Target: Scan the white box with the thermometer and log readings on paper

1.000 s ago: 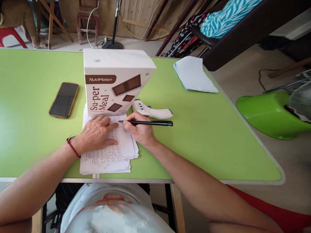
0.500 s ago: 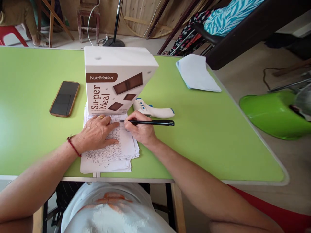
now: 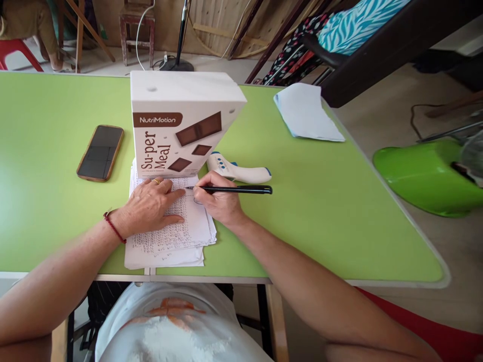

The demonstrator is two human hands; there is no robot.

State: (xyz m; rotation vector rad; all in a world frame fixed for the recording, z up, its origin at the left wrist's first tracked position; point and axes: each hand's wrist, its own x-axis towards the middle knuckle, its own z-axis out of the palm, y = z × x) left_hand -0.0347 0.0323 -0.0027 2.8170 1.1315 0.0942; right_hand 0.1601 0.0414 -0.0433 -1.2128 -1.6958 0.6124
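Note:
My left hand (image 3: 153,206) lies flat on a stack of handwritten paper sheets (image 3: 192,226), its fingers spread and holding nothing. A black pen (image 3: 245,189) is pinched in my right hand (image 3: 219,198), with its tip at the written lines beside my left index finger. Right behind my hands stands a white and brown box (image 3: 158,105) marked "NutriMotion Su-per Meal", over the top part of the sheets. To the right of the box lies a white and blue infrared thermometer (image 3: 245,174), just beyond the pen.
A phone (image 3: 100,153) in a brown case lies left of the box on the green table (image 3: 320,216). Folded white paper (image 3: 305,113) rests near the far right corner. Beyond the right edge is a green plastic seat (image 3: 418,173). A person's patterned clothing (image 3: 350,27) shows behind.
Both hands keep almost the same place. The pen's far end has shifted very slightly to the right and up; nothing was taken or let go.

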